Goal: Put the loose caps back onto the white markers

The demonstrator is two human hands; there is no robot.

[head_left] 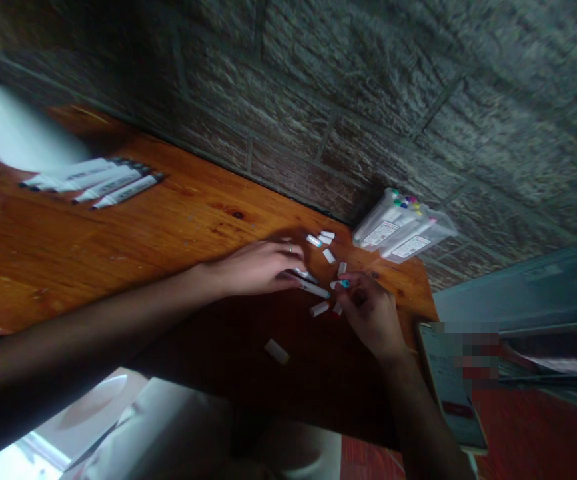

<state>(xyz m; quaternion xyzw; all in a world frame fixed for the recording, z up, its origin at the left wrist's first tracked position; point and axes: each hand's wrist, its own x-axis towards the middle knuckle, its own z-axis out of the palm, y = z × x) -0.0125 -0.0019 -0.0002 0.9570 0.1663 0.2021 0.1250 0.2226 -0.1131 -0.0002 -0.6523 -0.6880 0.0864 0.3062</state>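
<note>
My left hand (258, 268) rests on the wooden table (118, 233), fingers closed round a white marker (313, 287) that lies flat and points right. My right hand (371, 313) is just right of the marker's tip and pinches a small cap with a teal end (342, 284). Several loose white caps (324, 239) lie scattered around both hands, and one more cap (276, 351) lies nearer to me.
A clear plastic marker case (401, 230) with coloured markers leans against the stone wall. Several white markers (101, 181) lie in a row at far left beside a white object (13, 130). A book (451, 387) lies at the right table edge.
</note>
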